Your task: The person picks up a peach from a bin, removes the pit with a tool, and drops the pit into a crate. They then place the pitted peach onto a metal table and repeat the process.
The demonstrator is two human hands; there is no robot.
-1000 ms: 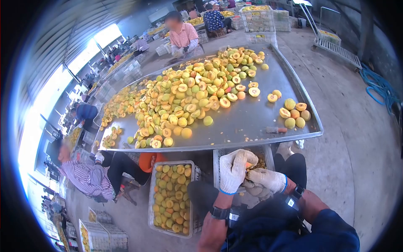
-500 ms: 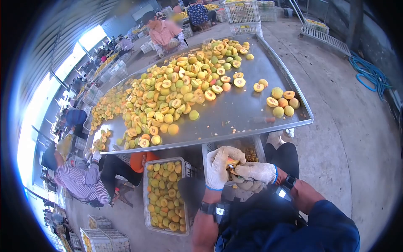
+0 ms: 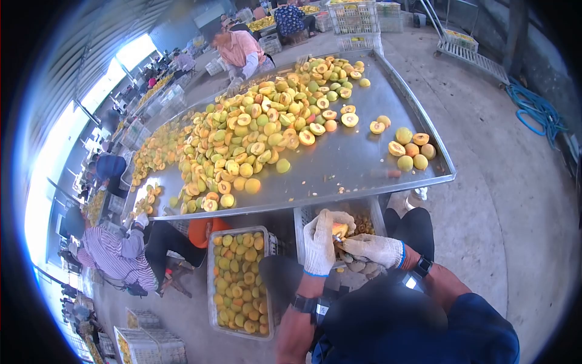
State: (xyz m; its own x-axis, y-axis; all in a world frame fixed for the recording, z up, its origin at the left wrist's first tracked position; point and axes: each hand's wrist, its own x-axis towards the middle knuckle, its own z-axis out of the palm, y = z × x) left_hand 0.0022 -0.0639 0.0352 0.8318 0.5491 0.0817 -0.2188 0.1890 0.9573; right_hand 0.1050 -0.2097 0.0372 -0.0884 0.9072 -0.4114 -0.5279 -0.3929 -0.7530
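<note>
Both my hands wear pale work gloves and meet above a crate at the table's near edge. In my left hand [image 3: 321, 244] a cut yellow peach half [image 3: 341, 230] is gripped, its orange flesh showing between the fingers. My right hand [image 3: 374, 250] is closed on a small metal pitting tool [image 3: 337, 239], whose shiny end touches the fruit; its handle is hidden in the glove. Beneath them, the white crate [image 3: 298, 225] contains brown peach pits [image 3: 365, 223].
A metal table [image 3: 339, 164] bears a large heap of halved peaches [image 3: 242, 139] and a small group at right. A crate of peach halves [image 3: 241, 282] stands left of my legs. Co-workers sit at left [image 3: 118, 252] and across [image 3: 239, 48]. A blue hose [image 3: 536, 109] lies far right.
My hands stay together over the crate, the left turned slightly so more of the peach half shows. The co-worker across the table has leaned down toward the heap.
</note>
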